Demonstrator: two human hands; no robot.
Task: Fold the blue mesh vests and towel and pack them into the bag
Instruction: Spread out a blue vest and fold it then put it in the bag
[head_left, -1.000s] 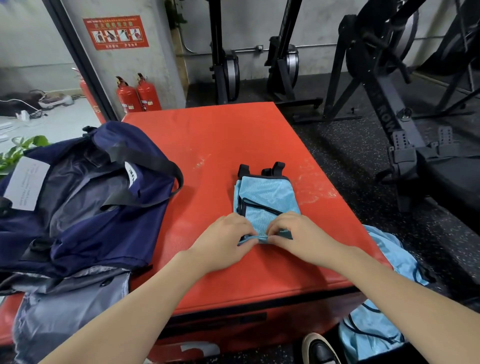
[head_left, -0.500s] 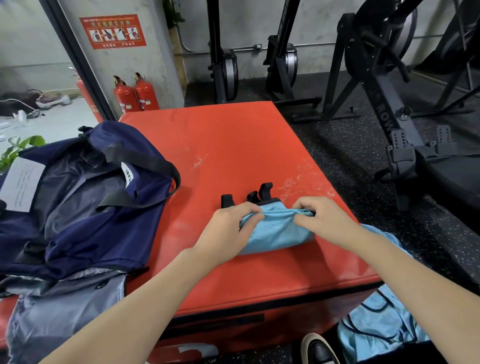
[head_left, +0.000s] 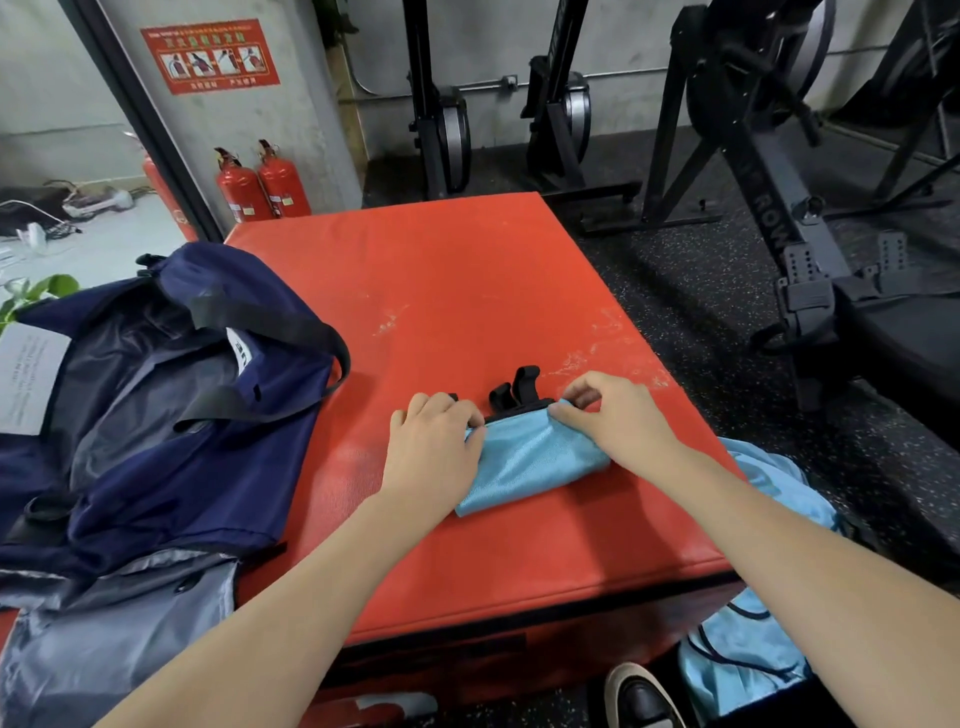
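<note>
Two hands work one folded blue mesh vest (head_left: 530, 465) near the front right of the red worktop (head_left: 441, 291). The left hand (head_left: 434, 449) curls over the vest's left end, fingers bent onto the far edge; the right hand (head_left: 610, 415) pinches the far right corner between thumb and bent fingers. Both are clamped on the cloth, neither spread flat. Black straps (head_left: 514, 392) poke out just beyond the folded edge, between the two hands.

By my reading the fold is the step in hand: the near half appears doubled over the far half, edges being lined up. Next calls for pressing it flat or one more fold, then carrying it left to the navy bag (head_left: 156, 395), which lies open on the worktop's left side. More blue mesh cloth (head_left: 769, 525) hangs off the right edge toward the floor, unfolded; I cannot pick out the towel
</note>
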